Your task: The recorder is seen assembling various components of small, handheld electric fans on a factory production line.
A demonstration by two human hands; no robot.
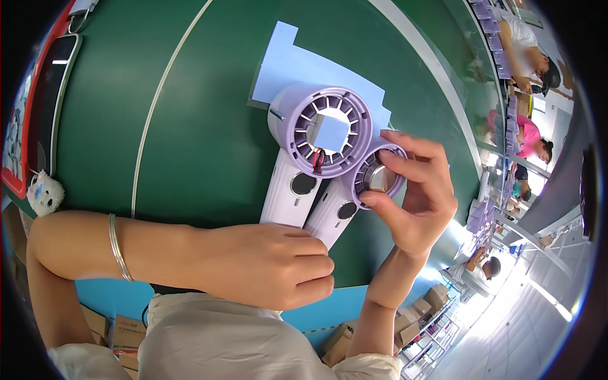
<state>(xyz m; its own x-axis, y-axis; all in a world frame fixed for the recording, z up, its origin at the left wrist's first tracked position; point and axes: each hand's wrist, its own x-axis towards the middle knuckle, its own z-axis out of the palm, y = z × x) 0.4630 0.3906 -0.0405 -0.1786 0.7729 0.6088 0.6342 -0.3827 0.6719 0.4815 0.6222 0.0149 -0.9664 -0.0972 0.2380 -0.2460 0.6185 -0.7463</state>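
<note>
My left hand (266, 266) is closed around the white handles of two lilac hand-held fan housings. The larger housing (320, 130) has an open round head with radial ribs and a red and black wire inside. Beside it on the right, the smaller housing (373, 180) has a round head with a shiny metal disc in its middle. My right hand (415, 193) pinches the rim of that smaller head between thumb and fingers. Both white handles (288, 190) carry a dark round button.
A pale blue sheet (297, 63) lies under the housings on the green bench (209, 126). A white plush toy (43, 193) and a dark screen in a red frame (47, 95) are at the left. Other people work along a line at the right (525, 136). Cardboard boxes (120, 332) sit below.
</note>
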